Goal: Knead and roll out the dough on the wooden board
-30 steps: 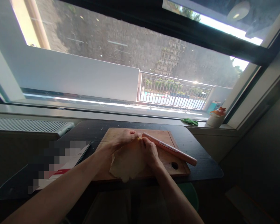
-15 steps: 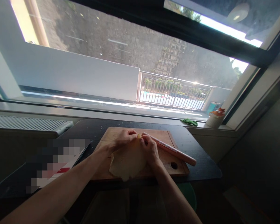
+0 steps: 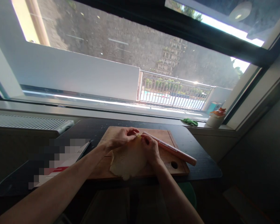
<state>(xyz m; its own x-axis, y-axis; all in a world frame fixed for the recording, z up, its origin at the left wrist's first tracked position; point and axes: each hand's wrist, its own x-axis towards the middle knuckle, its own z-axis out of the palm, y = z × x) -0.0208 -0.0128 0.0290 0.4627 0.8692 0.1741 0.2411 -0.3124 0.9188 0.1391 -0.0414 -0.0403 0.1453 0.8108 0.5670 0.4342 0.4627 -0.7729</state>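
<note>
A thin, pale sheet of dough (image 3: 128,161) with an uneven edge lies on a wooden cutting board (image 3: 112,132). My left hand (image 3: 124,137) is closed at the sheet's far edge, its thumb and fingertips pinching the dough. Close beside it, my right hand (image 3: 151,149) has curled fingers pressed on the same far edge. Between the fingertips shows a small yellowish bit of the edge. To the right of my right hand, a wooden rolling pin (image 3: 177,151) with a printed label lies slantwise across the board, one end past the board's side.
The board rests on a dark table (image 3: 196,143). A blurred-out sheet of paper (image 3: 67,160) with a red stripe lies at the left. Along the window sill are a green cloth (image 3: 189,122) and a white pot (image 3: 215,120). A radiator (image 3: 30,123) stands left of the table.
My left hand has shifted very slightly at the dough's far edge, its fingers raised a little. The dough, board and rolling pin stay in place.
</note>
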